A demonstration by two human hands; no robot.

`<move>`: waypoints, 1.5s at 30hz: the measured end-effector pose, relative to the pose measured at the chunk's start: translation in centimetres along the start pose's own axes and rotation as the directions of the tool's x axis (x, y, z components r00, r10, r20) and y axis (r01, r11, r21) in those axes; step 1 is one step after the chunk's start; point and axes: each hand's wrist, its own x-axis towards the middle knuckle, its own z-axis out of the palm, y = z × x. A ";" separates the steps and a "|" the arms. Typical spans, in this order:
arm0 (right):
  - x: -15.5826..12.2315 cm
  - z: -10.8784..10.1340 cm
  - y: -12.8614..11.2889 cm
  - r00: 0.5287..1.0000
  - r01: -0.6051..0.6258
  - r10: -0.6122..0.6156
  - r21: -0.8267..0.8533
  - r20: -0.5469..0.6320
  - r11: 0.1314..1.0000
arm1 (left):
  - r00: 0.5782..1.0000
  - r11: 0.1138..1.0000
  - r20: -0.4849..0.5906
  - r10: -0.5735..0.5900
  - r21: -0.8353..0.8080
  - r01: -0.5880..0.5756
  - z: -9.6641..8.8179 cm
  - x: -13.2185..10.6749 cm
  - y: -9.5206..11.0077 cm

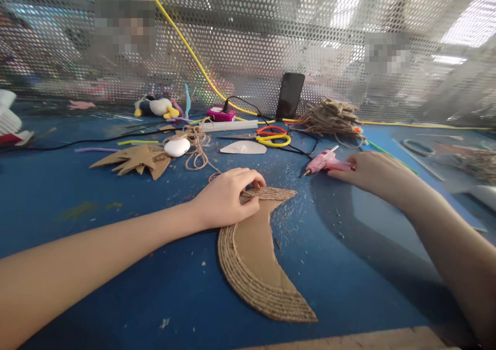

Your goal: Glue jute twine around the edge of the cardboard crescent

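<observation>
A crescent of brown cardboard (pixel 253 254) lies on the blue table (pixel 349 247), its outer edge covered in rows of jute twine. My left hand (pixel 227 197) rests on the crescent's upper end, fingers curled and pinching the twine (pixel 197 151) against it. My right hand (pixel 370 172) is stretched out to the right, fingers closed on the handle of a pink glue gun (pixel 323 161) that lies on the table, nozzle pointing left.
Behind are cardboard star cut-outs (pixel 134 160), a white egg-shaped piece (pixel 177 147), scissors with red and yellow handles (pixel 271 136), a heap of twine (pixel 329 116), a dark phone (pixel 290 96) leaning on a perforated metal screen (pixel 248 40), and a yellow cable (pixel 186 43). Other people sit beyond the screen.
</observation>
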 end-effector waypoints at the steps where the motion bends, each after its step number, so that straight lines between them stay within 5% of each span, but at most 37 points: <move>1: 0.1 0.1 -0.1 0.998 0.004 -0.003 -0.016 0.070 1.000 | 1.000 1.000 0.001 0.000 0.001 0.000 0.0 0.0 0.0; 5: 0.6 0.2 -0.8 0.982 0.027 -0.024 -0.010 0.190 1.000 | 1.000 1.000 0.010 -0.005 0.000 0.005 -0.1 0.0 0.0; 13: 1.0 0.0 -2.0 0.993 -0.117 0.117 -0.029 -0.022 0.993 | 1.000 1.000 0.016 -0.013 0.005 0.013 -0.1 0.0 0.1; 20: 1.2 -1.1 -2.4 0.937 0.143 -0.183 -0.151 -0.296 0.978 | 0.998 1.000 0.048 -0.026 -0.002 0.026 -0.2 0.0 0.2; 27: 0.8 -2.2 -3.4 0.847 0.248 -0.379 -0.353 -0.373 0.902 | 0.994 0.996 0.071 -0.079 0.039 0.077 -0.1 0.1 0.1; 40: 0.2 -1.7 -5.4 0.923 -0.014 0.001 -0.030 -0.385 0.999 | 0.987 0.986 -0.002 -0.158 0.059 0.158 0.1 0.1 0.1; 45: -0.1 -1.4 -6.2 0.945 -0.020 0.027 0.025 -0.325 1.000 | 0.989 0.989 -0.026 -0.145 0.026 0.146 0.1 0.0 0.0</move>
